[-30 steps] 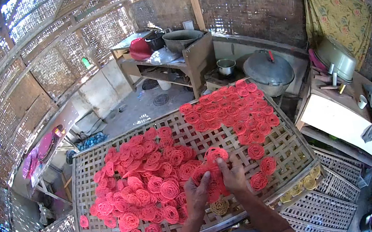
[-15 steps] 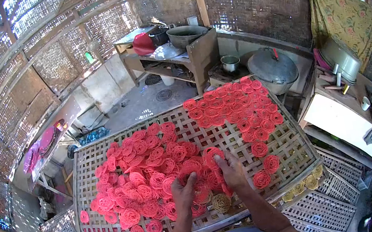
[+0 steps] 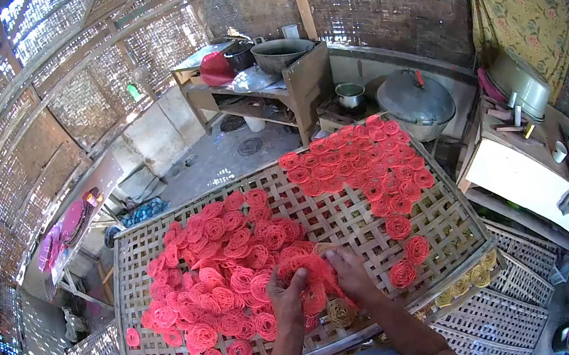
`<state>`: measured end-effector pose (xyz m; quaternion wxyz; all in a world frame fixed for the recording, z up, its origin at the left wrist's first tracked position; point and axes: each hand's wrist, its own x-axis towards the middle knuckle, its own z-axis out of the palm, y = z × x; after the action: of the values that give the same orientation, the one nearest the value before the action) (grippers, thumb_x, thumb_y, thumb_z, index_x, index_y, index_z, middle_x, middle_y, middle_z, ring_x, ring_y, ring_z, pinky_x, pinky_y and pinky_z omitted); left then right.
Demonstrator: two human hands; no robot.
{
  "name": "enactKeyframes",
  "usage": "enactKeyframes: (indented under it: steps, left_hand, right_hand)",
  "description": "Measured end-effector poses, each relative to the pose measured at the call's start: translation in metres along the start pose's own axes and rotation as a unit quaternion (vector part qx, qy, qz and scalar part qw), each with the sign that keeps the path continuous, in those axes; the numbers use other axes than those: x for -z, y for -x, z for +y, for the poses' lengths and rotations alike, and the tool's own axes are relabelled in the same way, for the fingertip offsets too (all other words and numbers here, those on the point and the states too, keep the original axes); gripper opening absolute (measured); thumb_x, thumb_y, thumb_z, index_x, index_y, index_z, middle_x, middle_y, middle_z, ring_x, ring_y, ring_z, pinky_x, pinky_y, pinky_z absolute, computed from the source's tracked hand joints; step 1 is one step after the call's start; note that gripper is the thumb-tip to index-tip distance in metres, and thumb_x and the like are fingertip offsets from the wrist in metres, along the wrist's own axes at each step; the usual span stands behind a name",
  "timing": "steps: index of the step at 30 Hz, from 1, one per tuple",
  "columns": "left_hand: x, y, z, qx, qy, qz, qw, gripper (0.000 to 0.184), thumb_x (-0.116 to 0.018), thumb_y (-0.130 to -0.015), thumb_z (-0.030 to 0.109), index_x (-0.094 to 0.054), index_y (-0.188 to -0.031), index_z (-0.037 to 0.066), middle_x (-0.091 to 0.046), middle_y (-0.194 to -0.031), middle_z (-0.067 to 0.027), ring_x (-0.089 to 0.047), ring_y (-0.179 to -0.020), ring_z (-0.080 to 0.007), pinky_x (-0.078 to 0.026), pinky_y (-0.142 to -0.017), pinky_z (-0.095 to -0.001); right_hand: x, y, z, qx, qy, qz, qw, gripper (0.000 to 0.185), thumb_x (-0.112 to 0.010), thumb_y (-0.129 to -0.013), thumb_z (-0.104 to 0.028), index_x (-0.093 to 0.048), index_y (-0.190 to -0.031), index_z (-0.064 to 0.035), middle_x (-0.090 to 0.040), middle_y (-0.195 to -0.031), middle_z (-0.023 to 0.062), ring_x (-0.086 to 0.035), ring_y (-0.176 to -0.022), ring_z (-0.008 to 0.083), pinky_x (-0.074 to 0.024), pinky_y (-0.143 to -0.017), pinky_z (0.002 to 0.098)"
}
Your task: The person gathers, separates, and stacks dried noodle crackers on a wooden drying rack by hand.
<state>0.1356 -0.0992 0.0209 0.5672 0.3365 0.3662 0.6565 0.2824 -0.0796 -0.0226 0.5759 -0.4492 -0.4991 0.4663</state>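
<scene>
A loose heap of red lacy coiled discs (image 3: 220,286), which look like raw noodle crackers, covers the left half of a woven bamboo tray (image 3: 321,216). My left hand (image 3: 289,293) is closed on a small bunch of red coiled discs (image 3: 308,271), thumb on top. Beside it, my right hand (image 3: 351,271) grips the right side of the same bunch; its fingertips are partly hidden. A pale yellowish edge shows by the right fingers. Just below the hands lies a yellow coiled disc (image 3: 341,312). At the tray's far right, red discs (image 3: 365,164) lie flat in rows.
Yellow discs (image 3: 480,275) lie below the tray's right edge, near more bamboo trays (image 3: 496,319). Behind stand a wooden bench (image 3: 311,90) with pots, a large lidded pot (image 3: 416,99) and a small pot (image 3: 350,95). A white-sided cabinet (image 3: 529,200) is at right.
My right hand has turned inward and its thumb no longer shows on the disc face. The discs between my hands have bunched together, and my left hand has shifted slightly right.
</scene>
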Motion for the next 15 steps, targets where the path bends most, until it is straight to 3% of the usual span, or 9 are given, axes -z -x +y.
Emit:
enactKeyframes:
  steps: [6, 8, 12, 15]
  left_hand:
    - [0.008, -0.017, 0.009, 0.011, -0.142, 0.016, 0.990, 0.028, -0.071, -0.091, 0.010, -0.063, -0.116, 0.000, -0.071, -0.102, -0.0061, -0.066, -0.087, -0.0120, -0.054, -0.076, -0.0277]
    - [0.017, -0.020, 0.002, 0.021, -0.117, 0.026, 0.993, 0.027, -0.070, -0.092, 0.013, -0.064, -0.115, 0.001, -0.071, -0.101, -0.0048, -0.066, -0.087, -0.0124, -0.054, -0.077, -0.0271]
    - [0.017, -0.019, -0.006, 0.007, -0.101, 0.023, 0.995, 0.029, -0.073, -0.091, 0.015, -0.064, -0.115, 0.001, -0.070, -0.104, -0.0039, -0.064, -0.089, -0.0108, -0.052, -0.078, -0.0273]
    - [0.003, -0.006, 0.000, 0.012, -0.115, -0.051, 0.992, 0.031, -0.075, -0.089, 0.015, -0.064, -0.114, 0.001, -0.069, -0.106, -0.0043, -0.064, -0.089, -0.0112, -0.053, -0.078, -0.0275]
  right_hand:
    - [0.003, -0.005, -0.016, -0.017, 0.057, 0.066, 0.996, 0.033, -0.046, -0.106, -0.027, -0.064, -0.107, 0.0009, -0.063, -0.095, 0.0068, -0.056, -0.092, 0.0116, -0.0467, -0.084, 0.0296]
    - [0.007, -0.012, 0.010, -0.039, 0.025, 0.081, 0.996, 0.034, -0.047, -0.106, -0.028, -0.064, -0.105, 0.0007, -0.063, -0.094, 0.0063, -0.055, -0.090, 0.0114, -0.0462, -0.083, 0.0295]
    - [-0.002, -0.008, -0.024, -0.045, 0.049, 0.069, 0.995, 0.034, -0.049, -0.105, -0.030, -0.064, -0.104, 0.0003, -0.062, -0.093, 0.0061, -0.055, -0.086, 0.0116, -0.0466, -0.079, 0.0297]
    - [-0.008, -0.010, -0.018, -0.018, 0.095, 0.065, 0.993, 0.037, -0.050, -0.104, -0.034, -0.063, -0.107, 0.0000, -0.063, -0.091, 0.0082, -0.058, -0.084, 0.0154, -0.0477, -0.079, 0.0315]
